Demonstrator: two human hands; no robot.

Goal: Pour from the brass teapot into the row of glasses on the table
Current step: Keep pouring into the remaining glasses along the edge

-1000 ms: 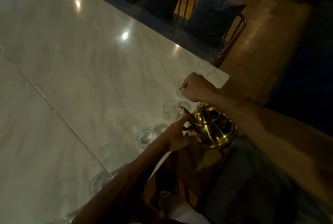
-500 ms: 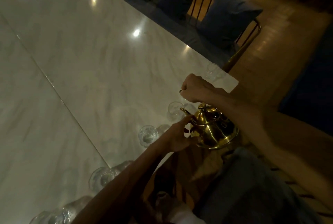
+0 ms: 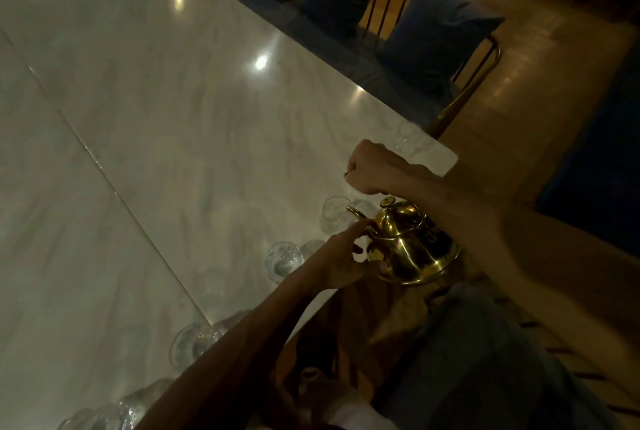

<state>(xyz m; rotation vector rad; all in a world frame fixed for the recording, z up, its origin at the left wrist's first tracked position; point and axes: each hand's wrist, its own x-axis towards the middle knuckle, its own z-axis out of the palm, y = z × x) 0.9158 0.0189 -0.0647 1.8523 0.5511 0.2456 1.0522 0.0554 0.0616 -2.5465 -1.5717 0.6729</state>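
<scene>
The brass teapot hangs at the table's near edge, its spout pointing left toward a clear glass. Above the lid, my right hand is a closed fist that holds the pot from its handle, which is mostly hidden. My left hand touches the pot's front, with the index finger at the spout base and the thumb lower on the body. More glasses stand in a row along the edge: a far glass, a middle glass, a nearer glass and a nearest glass.
The white marble table stretches away to the left, with a seam running across it. Behind its far edge is a bench with blue cushions and a metal rail. Wooden floor lies to the right.
My view has swung left and down, so more of the near glasses show. The teapot and both hands keep almost the same pose by the same glass.
</scene>
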